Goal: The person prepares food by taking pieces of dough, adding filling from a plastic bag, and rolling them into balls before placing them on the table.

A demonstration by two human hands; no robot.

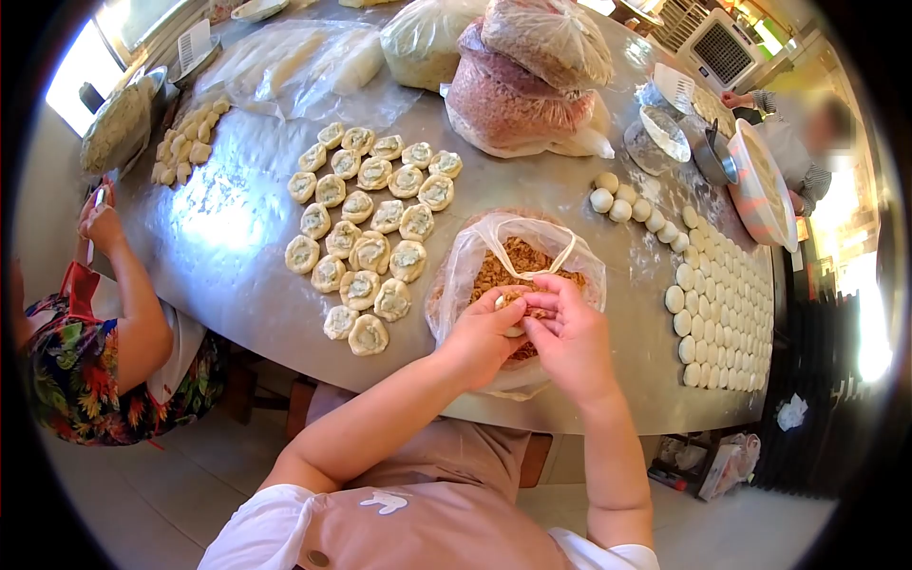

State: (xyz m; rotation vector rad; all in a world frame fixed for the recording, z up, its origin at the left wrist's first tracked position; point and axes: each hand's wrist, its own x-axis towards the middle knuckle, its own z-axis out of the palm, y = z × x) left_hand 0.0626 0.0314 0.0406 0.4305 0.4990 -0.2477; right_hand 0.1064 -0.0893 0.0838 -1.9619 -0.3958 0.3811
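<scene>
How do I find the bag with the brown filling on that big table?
Start at the long metal table and look to its near edge, where the left hand and right hand pinch a dough piece. Right under them sits the open plastic bag of brown shredded filling. The other bags are piled at the far end and closed.

Communal food-preparation kitchen, pastry made by hand; large stainless-steel table point(228, 237) dusted with flour; rows of small white dough balls point(727, 294); cluster of flattened filled dough rounds point(366, 228); open clear plastic bag of brown shredded filling point(465, 271); co-worker in a flowered garment point(85, 370) seated at the rim; pale tiled floor point(133, 494); white box-shaped air cooler point(717, 52).
</scene>
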